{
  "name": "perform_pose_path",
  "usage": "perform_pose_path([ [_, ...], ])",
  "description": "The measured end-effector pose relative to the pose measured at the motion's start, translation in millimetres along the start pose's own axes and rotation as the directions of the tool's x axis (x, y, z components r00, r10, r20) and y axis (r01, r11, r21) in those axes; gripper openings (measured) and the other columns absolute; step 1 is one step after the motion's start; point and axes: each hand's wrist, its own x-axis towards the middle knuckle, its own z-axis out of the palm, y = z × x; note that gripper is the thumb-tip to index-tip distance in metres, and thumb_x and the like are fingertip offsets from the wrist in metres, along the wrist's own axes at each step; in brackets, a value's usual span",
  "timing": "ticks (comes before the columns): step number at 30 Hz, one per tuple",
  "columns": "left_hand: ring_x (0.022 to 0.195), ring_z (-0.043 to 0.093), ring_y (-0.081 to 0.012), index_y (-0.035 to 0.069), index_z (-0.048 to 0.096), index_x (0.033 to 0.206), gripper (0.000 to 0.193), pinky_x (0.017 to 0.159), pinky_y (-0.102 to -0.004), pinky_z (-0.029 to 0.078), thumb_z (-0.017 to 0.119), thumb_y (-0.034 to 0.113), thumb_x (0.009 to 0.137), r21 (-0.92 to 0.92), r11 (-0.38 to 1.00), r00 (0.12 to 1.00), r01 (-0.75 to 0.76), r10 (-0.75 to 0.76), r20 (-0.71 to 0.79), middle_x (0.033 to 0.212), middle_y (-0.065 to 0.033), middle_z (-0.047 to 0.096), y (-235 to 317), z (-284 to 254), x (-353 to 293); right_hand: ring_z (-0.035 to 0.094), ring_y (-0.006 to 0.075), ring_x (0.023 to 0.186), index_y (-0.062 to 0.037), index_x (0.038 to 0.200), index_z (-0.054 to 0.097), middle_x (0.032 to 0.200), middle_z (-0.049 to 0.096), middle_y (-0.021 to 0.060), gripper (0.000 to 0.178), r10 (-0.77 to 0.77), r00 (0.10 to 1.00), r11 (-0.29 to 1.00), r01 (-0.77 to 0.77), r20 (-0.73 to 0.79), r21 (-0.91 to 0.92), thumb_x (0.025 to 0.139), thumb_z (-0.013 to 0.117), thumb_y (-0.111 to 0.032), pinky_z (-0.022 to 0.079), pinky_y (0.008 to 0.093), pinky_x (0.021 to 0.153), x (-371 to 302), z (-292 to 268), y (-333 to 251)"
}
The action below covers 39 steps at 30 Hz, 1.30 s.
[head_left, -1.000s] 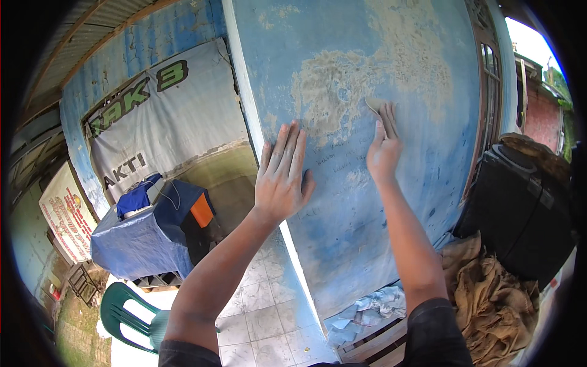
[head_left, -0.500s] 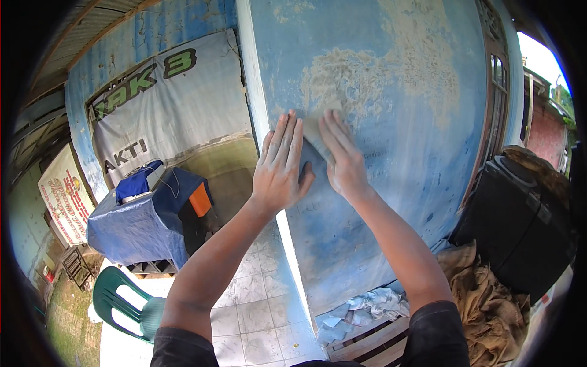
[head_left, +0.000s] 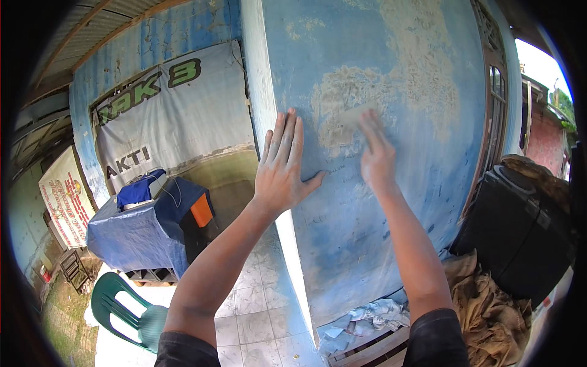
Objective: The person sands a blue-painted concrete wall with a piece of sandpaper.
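Observation:
My left hand [head_left: 279, 165] lies flat on the blue wall [head_left: 342, 244] close to its white corner edge, fingers stretched up and thumb spread, holding nothing. Under the fingers of my right hand [head_left: 378, 160] is a pale greyish sheet that looks like sandpaper [head_left: 351, 115]. They press it to the wall over a rough patch [head_left: 336, 92] where the paint is worn to bare plaster. That hand and the sheet are smeared by motion. Whitish dust shows on the left fingers.
A green plastic chair [head_left: 125, 312] and a blue-covered table [head_left: 137, 238] stand to the left. At lower right are a large black box [head_left: 510, 226] and brown sacking [head_left: 486, 306]. Crumpled pale sheets [head_left: 373, 315] lie on wooden slats by the wall's foot.
My right hand has slid right across the wall with the sheet, away from the left hand. The left hand stays by the corner, its thumb now spread wider. The view has shifted slightly.

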Motion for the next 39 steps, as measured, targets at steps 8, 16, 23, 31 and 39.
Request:
perform_pose_path([
  [8,0.165,0.015,-0.045,-0.007,0.024,0.167,0.12,0.131,-0.0575,0.026,0.09,0.038,0.077,0.013,1.0,1.0,-0.015,0.015,-0.003,0.177,-0.0264,0.02,-3.1,3.1,-1.9,0.047,0.0345,0.152,-0.0015,0.153,0.056,0.163,0.049,0.0205,0.062,-0.152,0.986,0.988,0.152,0.069,0.009,0.094,0.055,0.015,0.044,0.0431,0.126,-27.6,21.9,-47.5],
  [16,0.164,0.018,-0.0452,-0.008,0.028,0.165,0.116,0.131,-0.0563,0.025,0.088,0.036,0.076,0.014,0.999,0.999,-0.032,0.033,-0.018,0.176,-0.0248,0.025,0.5,2.7,-1.6,0.045,0.0347,0.153,0.0005,0.152,0.057,0.162,0.052,0.0195,0.055,0.136,0.981,0.99,-0.14,-0.135,-0.02,0.098,0.059,0.008,0.046,0.0431,0.125,-11.2,24.5,-43.3],
  [23,0.164,0.021,-0.0424,-0.005,0.03,0.166,0.114,0.131,-0.0564,0.025,0.088,0.034,0.076,0.037,0.999,0.999,-0.038,0.038,-0.02,0.176,-0.021,0.029,2.3,3.6,-3.8,0.045,0.0343,0.153,-0.0005,0.15,0.061,0.16,0.053,0.0226,0.056,0.349,0.913,0.933,-0.359,-0.209,-0.013,0.095,0.064,0.009,0.046,0.0459,0.125,2.9,7.8,-6.4],
  [31,0.164,0.024,-0.038,-0.002,0.033,0.166,0.104,0.129,-0.0553,0.025,0.083,0.031,0.081,-0.007,1.0,0.998,-0.02,0.02,-0.065,0.175,-0.0172,0.032,0.6,8.0,-5.8,0.046,0.0347,0.153,-0.0009,0.15,0.059,0.162,0.051,0.0214,0.067,-0.158,0.983,0.971,0.172,0.096,-0.165,0.085,0.07,0.014,0.046,0.0455,0.126,-21.0,15.2,-40.4],
  [39,0.163,0.027,-0.0368,-0.001,0.034,0.166,0.096,0.129,-0.0536,0.023,0.077,0.024,0.083,-0.028,0.999,0.996,-0.029,0.026,-0.086,0.173,-0.0168,0.036,2.3,9.3,-7.4,0.046,0.0387,0.152,0.0068,0.149,0.058,0.158,0.054,0.0256,0.043,-0.085,0.993,0.992,0.076,-0.084,-0.098,0.108,0.054,-0.008,0.046,0.0472,0.122,-15.5,32.9,-62.9],
])
